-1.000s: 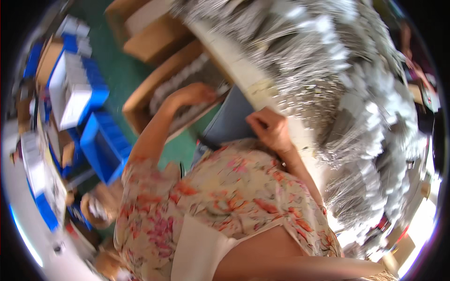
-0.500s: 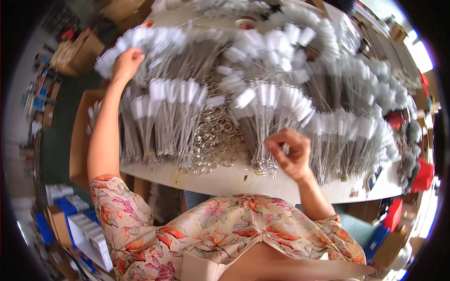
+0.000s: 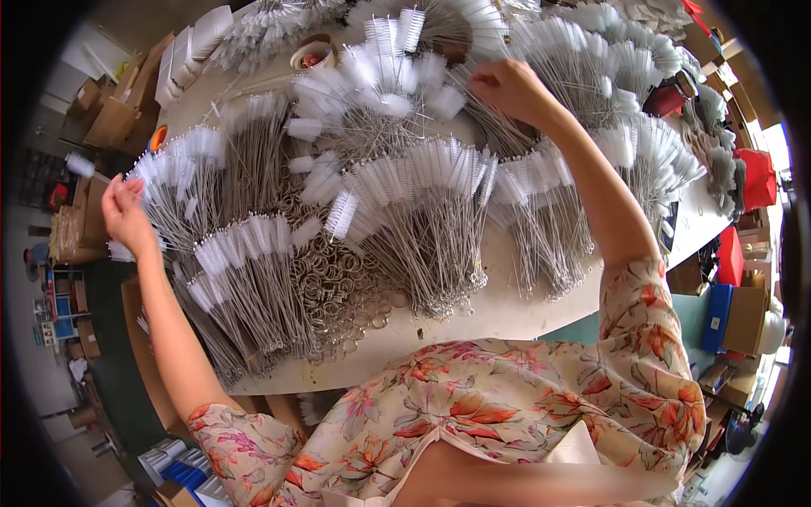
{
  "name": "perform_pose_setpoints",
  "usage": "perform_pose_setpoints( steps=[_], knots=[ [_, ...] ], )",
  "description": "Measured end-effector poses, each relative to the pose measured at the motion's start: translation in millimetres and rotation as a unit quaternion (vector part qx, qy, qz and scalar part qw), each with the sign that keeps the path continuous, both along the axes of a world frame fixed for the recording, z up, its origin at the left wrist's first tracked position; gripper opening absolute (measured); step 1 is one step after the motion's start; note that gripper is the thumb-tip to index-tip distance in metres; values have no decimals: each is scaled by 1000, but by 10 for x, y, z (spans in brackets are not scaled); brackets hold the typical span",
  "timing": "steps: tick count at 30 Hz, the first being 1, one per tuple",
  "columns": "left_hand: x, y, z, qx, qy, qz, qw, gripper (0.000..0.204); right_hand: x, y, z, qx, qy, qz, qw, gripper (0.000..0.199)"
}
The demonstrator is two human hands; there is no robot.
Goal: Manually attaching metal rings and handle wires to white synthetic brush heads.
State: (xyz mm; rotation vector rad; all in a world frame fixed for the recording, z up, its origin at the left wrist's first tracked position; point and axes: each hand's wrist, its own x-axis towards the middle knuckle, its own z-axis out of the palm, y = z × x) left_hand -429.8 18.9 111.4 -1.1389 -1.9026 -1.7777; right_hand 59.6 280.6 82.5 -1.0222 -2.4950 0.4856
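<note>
Bundles of wire-stemmed tube brushes with white bristle heads cover the table. At the far left edge my left hand (image 3: 128, 215) is closed, pinching a tube brush (image 3: 82, 165) whose white head points away to the left. Beside that hand lies a fanned pile of brushes (image 3: 187, 165). My right hand (image 3: 512, 89) reaches over the far bundles, fingers curled downward next to wire stems (image 3: 498, 127); what they hold, if anything, is hidden. Between the near bundles lies a heap of metal rings (image 3: 334, 283). One large brush bundle (image 3: 422, 211) lies right of the rings.
The white table (image 3: 372, 359) curves along its near edge in front of me. A round tub (image 3: 312, 52) and an orange ring-shaped thing (image 3: 158, 138) stand at the far left. Cardboard boxes (image 3: 122, 97) are beyond the left side; a red bin (image 3: 754, 177) is at the right.
The view has turned, so the table sits differently. My left hand has moved outward to the far left edge, now with a brush showing. My right hand has reached from the near bundle to the far ones.
</note>
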Motion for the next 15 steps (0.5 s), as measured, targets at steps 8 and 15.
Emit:
perform_pose_setpoints(
  steps=[8,15],
  knots=[
    [431,389,-366,-364,-222,-70,902,20,-795,258,-401,-268,36,-56,961,27],
    [236,452,-681,-365,-118,4,923,24,-877,299,-708,-392,91,-120,908,25]
  ],
)
